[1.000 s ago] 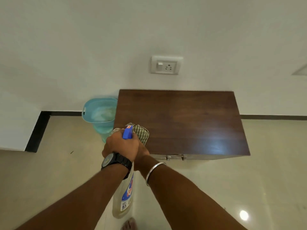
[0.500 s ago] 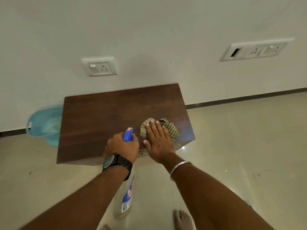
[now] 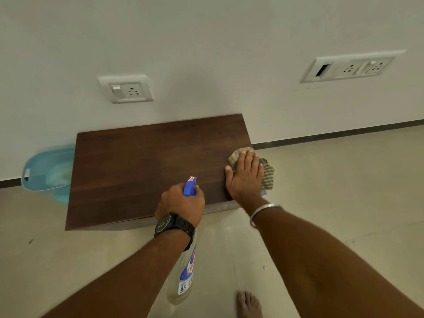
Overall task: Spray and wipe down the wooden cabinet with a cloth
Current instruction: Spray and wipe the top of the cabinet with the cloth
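A low dark wooden cabinet point(image 3: 142, 171) stands against the white wall. My right hand point(image 3: 245, 177) lies flat on a checked green cloth point(image 3: 267, 173) at the top's right edge, and part of the cloth hangs past that edge. My left hand point(image 3: 181, 203) grips the neck of a clear spray bottle point(image 3: 183, 278) with a blue nozzle, over the front edge of the cabinet. The bottle's body hangs below my wrist in front of the cabinet.
A light blue plastic tub point(image 3: 48, 171) sits on the floor at the cabinet's left side. Two socket plates point(image 3: 126, 89) point(image 3: 351, 67) are on the wall above. Pale floor tiles spread to the right, and my bare foot point(image 3: 249, 304) shows at the bottom.
My right hand has slid the cloth from the front left of the top across to its right edge. The left hand with the bottle has stayed by the front edge.
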